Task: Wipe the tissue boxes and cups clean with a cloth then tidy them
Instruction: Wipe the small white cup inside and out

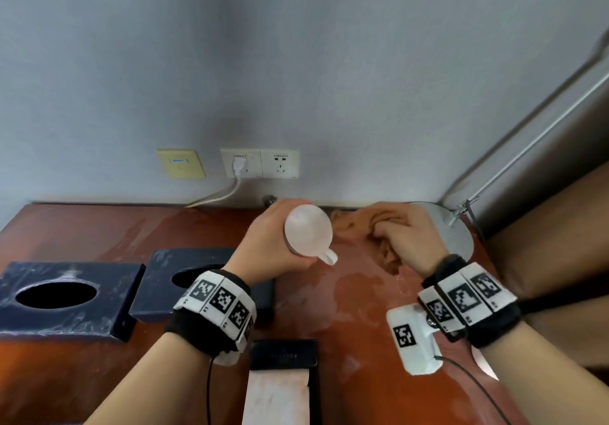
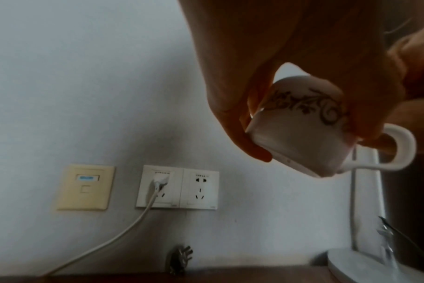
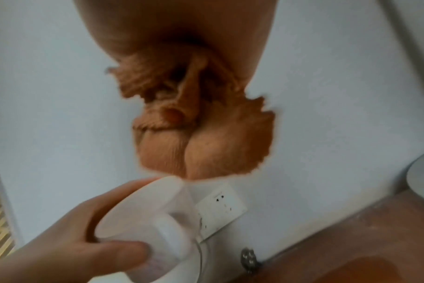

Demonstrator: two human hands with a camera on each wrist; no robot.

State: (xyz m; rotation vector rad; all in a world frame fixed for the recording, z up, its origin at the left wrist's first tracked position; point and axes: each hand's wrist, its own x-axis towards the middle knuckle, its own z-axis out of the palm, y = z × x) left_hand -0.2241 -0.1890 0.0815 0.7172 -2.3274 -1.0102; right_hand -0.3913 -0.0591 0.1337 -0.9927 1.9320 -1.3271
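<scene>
Above the counter (image 1: 346, 296), seen from the head camera, the left hand (image 1: 273, 236) grips a white cup (image 1: 308, 234) tipped on its side, base toward the person and handle pointing down; the right hand (image 1: 412, 236), just beside it, clutches a bunched orange cloth (image 1: 356, 223). Two dark tissue boxes (image 1: 66, 296) sit to the left of the left hand.

From the left wrist, fingers (image 2: 242, 118) and thumb pinch the cup (image 2: 300, 130) across its patterned wall.

From the right wrist, the cloth (image 3: 206, 149) hangs from the fist, almost touching the cup (image 3: 143, 210).

A good wipe probably means holding the cup firm, pressing cloth around wall and rim, and turning the cup between strokes.
</scene>
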